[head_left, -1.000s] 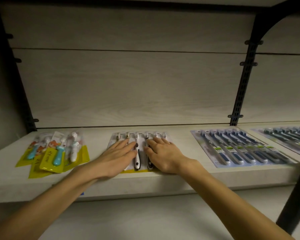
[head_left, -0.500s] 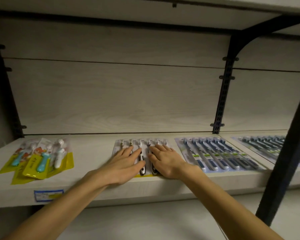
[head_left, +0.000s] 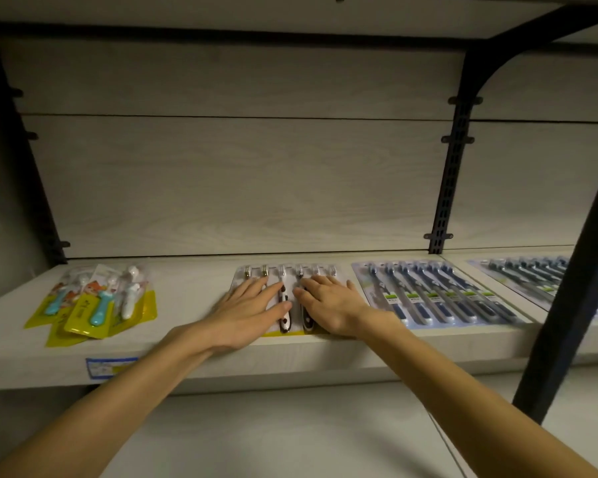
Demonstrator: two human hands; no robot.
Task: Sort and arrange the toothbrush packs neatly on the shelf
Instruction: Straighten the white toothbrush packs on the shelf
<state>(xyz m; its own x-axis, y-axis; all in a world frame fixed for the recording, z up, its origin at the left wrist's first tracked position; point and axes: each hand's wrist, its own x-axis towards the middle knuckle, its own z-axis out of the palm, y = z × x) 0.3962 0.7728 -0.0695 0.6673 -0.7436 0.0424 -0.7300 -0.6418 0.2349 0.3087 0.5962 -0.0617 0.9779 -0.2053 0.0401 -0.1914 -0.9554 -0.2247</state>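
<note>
1. Here, the middle toothbrush pack (head_left: 287,281) lies flat on the pale wood-grain shelf (head_left: 194,288), its clear blister ribbed into 6 slots over a white card with a yellow strip at the near edge.
2. The left hand (head_left: 246,313) rests on the left half of that pack, fingers straight and flat, grasping nothing, palm reaching the shelf's front edge.
3. The right hand (head_left: 328,305) lies on the right half, fingers spread loosely and pressed flat, also gripping nothing; the 2 hands sit just beside each other with 2 glossy dark-and-white handles showing between them.
4. Left of the middle pack, well apart, the yellow packs (head_left: 94,305) lie overlapping and fanned, each a shiny card with a cartoon figure and a short, rounded blue or white brush.
5. Right of the middle pack, just beside it, the blue pack (head_left: 439,294) holds a row of slim dark-blue brushes with small green labels; their writing is too small to read.
6. Further right, a second blue pack (head_left: 532,274) is partly hidden by a black metal upright (head_left: 567,322).
7. A blue-edged price tag (head_left: 109,367) on the shelf's front face, below the yellow packs, is blurred and unreadable.
</note>
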